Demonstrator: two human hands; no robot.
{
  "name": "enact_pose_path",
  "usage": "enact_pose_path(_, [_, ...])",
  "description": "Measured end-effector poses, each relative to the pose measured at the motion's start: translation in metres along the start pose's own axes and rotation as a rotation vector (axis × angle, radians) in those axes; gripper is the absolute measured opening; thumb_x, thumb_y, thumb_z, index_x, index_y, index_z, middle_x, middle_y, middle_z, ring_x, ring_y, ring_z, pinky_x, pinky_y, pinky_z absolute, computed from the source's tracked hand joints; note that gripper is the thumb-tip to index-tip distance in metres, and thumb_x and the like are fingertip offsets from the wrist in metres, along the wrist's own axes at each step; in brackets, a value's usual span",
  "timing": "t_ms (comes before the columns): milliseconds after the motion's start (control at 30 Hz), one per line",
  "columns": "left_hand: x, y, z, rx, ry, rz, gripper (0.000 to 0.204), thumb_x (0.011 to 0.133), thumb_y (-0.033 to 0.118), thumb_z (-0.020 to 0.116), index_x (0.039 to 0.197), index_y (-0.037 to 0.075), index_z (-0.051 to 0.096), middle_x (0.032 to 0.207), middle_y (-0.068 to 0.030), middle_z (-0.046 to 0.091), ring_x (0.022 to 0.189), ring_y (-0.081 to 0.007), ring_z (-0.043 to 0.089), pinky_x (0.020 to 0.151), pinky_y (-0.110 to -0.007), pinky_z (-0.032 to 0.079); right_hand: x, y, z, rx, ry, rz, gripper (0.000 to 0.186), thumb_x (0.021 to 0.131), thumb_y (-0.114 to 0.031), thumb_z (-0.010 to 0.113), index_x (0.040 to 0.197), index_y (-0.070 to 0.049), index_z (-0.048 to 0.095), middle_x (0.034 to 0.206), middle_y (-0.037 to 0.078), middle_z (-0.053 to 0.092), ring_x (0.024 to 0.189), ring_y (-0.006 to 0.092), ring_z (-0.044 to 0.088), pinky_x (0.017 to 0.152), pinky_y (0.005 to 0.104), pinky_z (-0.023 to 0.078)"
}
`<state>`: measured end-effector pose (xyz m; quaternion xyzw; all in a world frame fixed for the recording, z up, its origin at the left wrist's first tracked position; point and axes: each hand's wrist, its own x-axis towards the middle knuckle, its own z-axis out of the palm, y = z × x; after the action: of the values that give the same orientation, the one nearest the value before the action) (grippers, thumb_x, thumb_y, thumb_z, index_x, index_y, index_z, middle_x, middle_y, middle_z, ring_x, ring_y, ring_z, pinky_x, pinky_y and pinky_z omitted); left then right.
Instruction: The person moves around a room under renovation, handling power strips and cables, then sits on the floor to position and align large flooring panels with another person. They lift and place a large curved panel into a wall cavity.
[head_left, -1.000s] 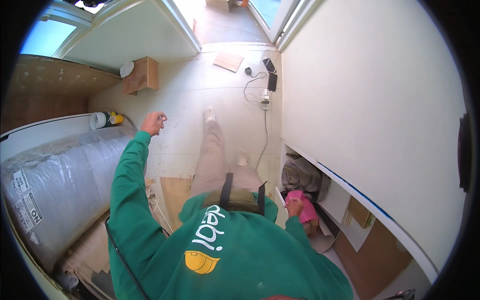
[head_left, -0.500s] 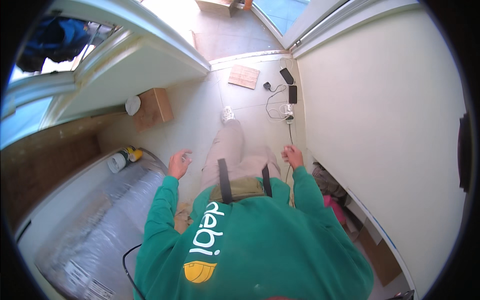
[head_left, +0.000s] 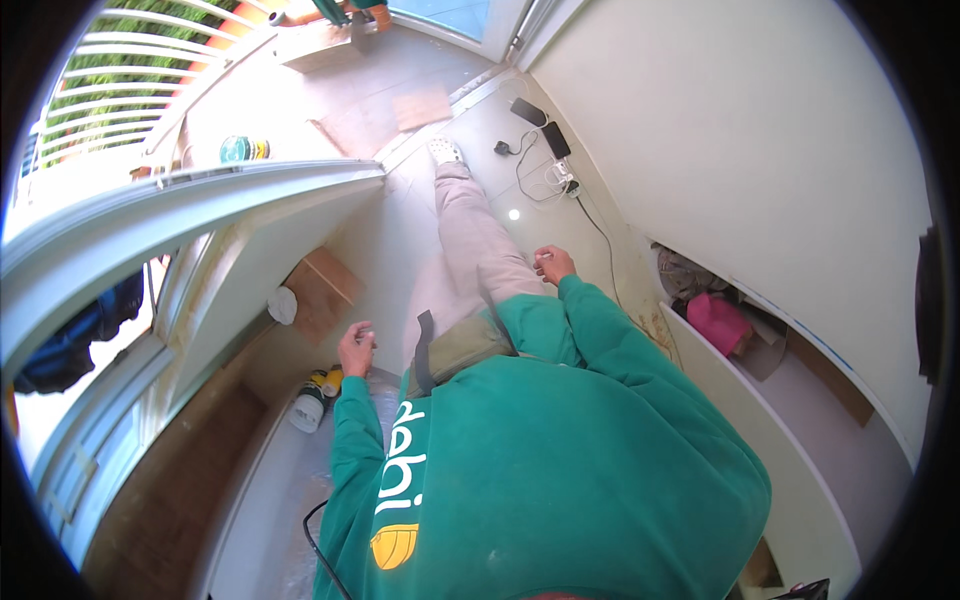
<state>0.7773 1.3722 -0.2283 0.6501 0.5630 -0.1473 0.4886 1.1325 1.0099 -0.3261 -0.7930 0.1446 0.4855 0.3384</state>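
My left hand [head_left: 357, 349] hangs low at the left with fingers apart and nothing in it, near a wooden box [head_left: 325, 290] and some cans [head_left: 310, 405]. My right hand [head_left: 552, 264] is by my right thigh, fingers loosely bent and apart, holding nothing I can see. My left foot in a white shoe [head_left: 446, 151] is forward at the doorway threshold. Right of it on the floor lie two black phone-like devices [head_left: 556, 141], a plug [head_left: 502, 148] and a white power adapter cluster [head_left: 560, 174] with cables.
A white door frame [head_left: 250, 190] angles across the left. Beyond the threshold are a pale board [head_left: 422, 108], a bucket [head_left: 240, 149], a box [head_left: 320, 52] and a railing [head_left: 140, 70] before greenery. At right, a low cupboard holds a pink item [head_left: 715, 320] beside a white wall [head_left: 740, 130].
My right hand has left the pink item in the cupboard and moved up beside my thigh. I have stepped forward and turned toward the doorway, bringing the railing outside into view.
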Motion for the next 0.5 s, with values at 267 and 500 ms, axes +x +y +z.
enact_pose_path(267, [0.052,0.101,0.055,0.170,-0.277,0.466,0.037,0.088,0.016,0.075,0.124,0.006,0.069,0.112,-0.0166,0.073,0.104,-0.0324,0.071,0.093,-0.041,0.054,-0.039,-0.054,-0.005,-0.150,0.080,-0.255,0.024,0.097,-0.030,0.066,0.102,-0.006,0.064,0.079,0.007,0.068,0.073,0.0197,0.068,0.061,0.0364,0.051])
enact_pose_path(500, [0.100,0.113,0.144,0.583,-1.079,0.532,0.040,0.088,0.028,0.077,0.114,-0.001,0.066,0.108,-0.0171,0.073,0.100,-0.0298,0.069,0.087,-0.045,0.052,-0.143,-0.140,-0.018,-0.571,-0.138,-0.583,0.028,0.094,-0.033,0.065,0.084,-0.008,0.057,0.076,0.017,0.061,0.074,0.0397,0.060,0.066,0.0490,0.044])
